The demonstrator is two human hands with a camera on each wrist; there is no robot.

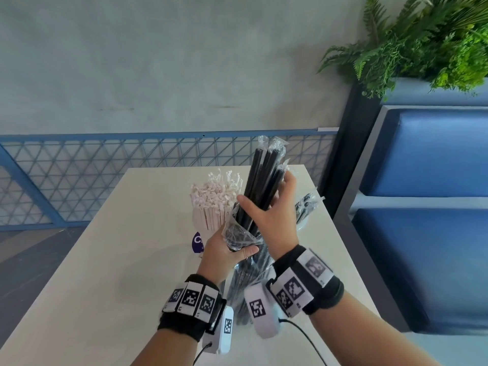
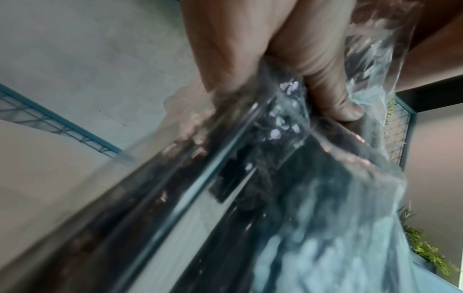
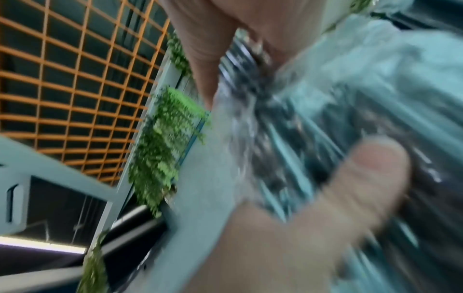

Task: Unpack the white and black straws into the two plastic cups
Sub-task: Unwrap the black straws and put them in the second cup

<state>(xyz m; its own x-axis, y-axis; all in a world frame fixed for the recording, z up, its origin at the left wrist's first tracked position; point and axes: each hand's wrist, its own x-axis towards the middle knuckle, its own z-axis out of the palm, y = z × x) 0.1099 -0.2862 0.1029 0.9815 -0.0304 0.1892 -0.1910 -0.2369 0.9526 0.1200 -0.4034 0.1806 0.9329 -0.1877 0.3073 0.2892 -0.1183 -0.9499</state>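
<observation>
My right hand grips a bundle of black straws, each in a clear wrapper, that sticks up out of a clear plastic bag. My left hand holds the bag's crumpled mouth, its thumb pressed on the film. More black straws lie lower in the bag. In the blurred right wrist view the thumb lies across the wrapped straws. White paper-wrapped straws stand in a cup with a purple label. A few black straws stand behind my right hand; their cup is mostly hidden.
Both hands are above a pale table. A blue mesh railing runs behind it. A blue padded bench stands at the right, with green plants above.
</observation>
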